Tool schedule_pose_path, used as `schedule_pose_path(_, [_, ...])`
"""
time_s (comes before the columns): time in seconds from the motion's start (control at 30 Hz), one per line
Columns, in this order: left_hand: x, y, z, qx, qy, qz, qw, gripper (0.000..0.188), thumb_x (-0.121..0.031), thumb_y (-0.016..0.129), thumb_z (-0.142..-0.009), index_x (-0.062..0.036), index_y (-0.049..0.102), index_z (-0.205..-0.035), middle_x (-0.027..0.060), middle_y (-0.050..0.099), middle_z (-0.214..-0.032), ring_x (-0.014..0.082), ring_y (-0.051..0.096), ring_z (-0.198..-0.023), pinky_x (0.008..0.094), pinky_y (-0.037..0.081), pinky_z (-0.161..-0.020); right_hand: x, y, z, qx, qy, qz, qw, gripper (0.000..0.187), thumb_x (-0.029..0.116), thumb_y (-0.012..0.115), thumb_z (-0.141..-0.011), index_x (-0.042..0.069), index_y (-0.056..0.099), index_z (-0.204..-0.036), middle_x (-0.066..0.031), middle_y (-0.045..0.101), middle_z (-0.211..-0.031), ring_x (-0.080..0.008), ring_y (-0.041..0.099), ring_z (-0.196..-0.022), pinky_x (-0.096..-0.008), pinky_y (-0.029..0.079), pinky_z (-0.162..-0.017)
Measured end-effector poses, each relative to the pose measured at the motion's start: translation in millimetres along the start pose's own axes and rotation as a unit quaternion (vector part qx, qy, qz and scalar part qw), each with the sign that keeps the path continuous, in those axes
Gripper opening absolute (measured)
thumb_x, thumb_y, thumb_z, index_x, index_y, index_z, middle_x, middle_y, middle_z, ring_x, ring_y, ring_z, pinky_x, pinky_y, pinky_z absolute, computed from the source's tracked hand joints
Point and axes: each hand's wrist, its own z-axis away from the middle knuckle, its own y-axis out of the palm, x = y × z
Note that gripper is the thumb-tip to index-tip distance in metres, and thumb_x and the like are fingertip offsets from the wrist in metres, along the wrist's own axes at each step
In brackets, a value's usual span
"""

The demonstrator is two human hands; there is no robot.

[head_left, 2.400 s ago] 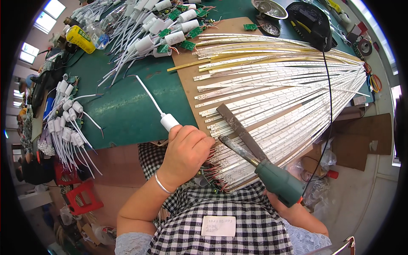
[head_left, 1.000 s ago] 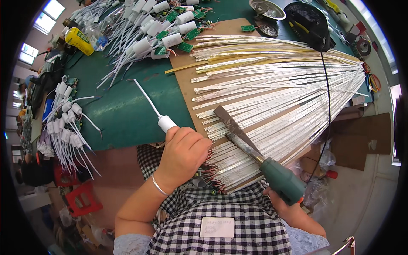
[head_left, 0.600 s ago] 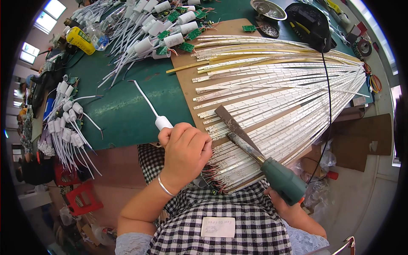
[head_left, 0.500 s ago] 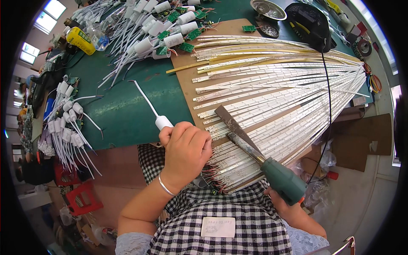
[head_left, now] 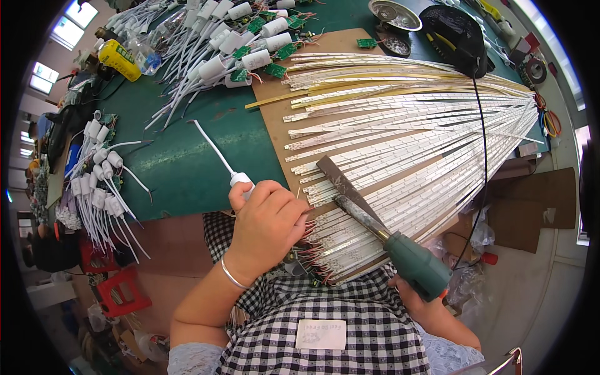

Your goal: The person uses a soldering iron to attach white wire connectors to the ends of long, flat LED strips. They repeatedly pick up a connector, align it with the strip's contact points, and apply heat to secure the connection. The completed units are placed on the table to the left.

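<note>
My left hand is closed round a white cylindrical cap with a white cable trailing from its far end. Fine reddish wires show beside my fingers, close to the near-left ends of the LED strips. My right hand, mostly hidden, is wrapped round the green handle of a soldering iron. Its metal barrel and dirty tip point up and left over the strips. A flat dark metal bar lies across the strips by the tip.
A pile of white caps with green circuit boards sits at the back; a smaller bunch is at the left. A yellow bottle, metal dish and black cap stand behind. The iron's black cord crosses the strips.
My left hand has shifted slightly left and toward me with the white cap, uncovering more red wires at the strip ends. The soldering iron has stayed in place.
</note>
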Motion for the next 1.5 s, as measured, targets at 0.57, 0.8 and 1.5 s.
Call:
schedule_pose_path(0.57, [-2,12,0,0.006,-0.065,0.009,0.998,0.009,-0.014,0.068,-0.071,-0.0146,0.059,-0.072,-0.0030,0.056,-0.071,0.0183,0.052,-0.079,0.0409,0.028,-0.084,4,3,1,0.015,0.062,-0.016,0.998,0.043,0.006,0.070,-0.074,-0.001,0.058,-0.115,-0.0122,0.065,-0.107,-0.0256,0.064,-0.096,-0.0313,0.050,-0.086])
schedule_pose_path(0.8, [-1,12,-1,0.002,-0.067,0.016,0.998,0.010,-0.012,0.068,-0.070,-0.0131,0.058,-0.071,-0.0021,0.056,-0.071,0.0188,0.051,-0.078,0.0410,0.029,-0.083,-5,6,-1,0.025,-0.014,0.003,1.000,0.057,0.007,0.071,-0.076,-0.003,0.046,-0.126,-0.0119,0.064,-0.111,-0.0218,0.064,-0.100,-0.0306,0.050,-0.087])
schedule_pose_path(1.5, [-2,12,-3,0.014,-0.069,0.009,0.998,0.010,-0.013,0.069,-0.070,-0.0125,0.059,-0.069,-0.0016,0.056,-0.069,0.0193,0.051,-0.077,0.0410,0.030,-0.083,5,3,0,0.015,0.070,-0.069,0.995,0.042,0.002,0.065,-0.076,0.002,0.059,-0.117,-0.0117,0.062,-0.110,-0.0287,0.061,-0.102,-0.0347,0.048,-0.089])
